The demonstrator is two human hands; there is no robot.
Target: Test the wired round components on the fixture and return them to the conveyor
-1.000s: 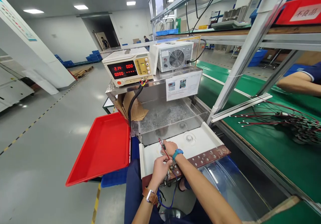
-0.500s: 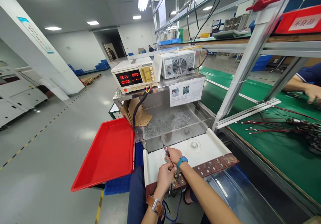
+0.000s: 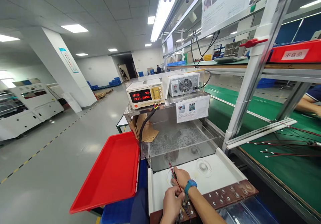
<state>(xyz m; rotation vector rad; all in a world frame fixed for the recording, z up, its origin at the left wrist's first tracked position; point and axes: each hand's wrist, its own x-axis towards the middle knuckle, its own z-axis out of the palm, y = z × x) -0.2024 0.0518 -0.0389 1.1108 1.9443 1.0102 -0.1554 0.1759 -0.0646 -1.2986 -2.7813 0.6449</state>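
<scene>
Pinching the red wire (image 3: 176,180) near its upper end, the fingers of my right hand (image 3: 182,177) press together over a round recess in the white tray (image 3: 225,169). The fingers of my left hand (image 3: 172,204) curl shut at the near end of the brown terminal strip (image 3: 225,194), which lies along the tray's front edge; what they grip is hidden. Directly behind the white tray, the clear tank (image 3: 183,143) contains a grey granular layer on its floor. The red tray (image 3: 112,174) sits left of the tank. The power supply (image 3: 145,94) stands above the tank, red digits lit. Loose leads (image 3: 288,150) lie on the green desk (image 3: 288,174) at right.
</scene>
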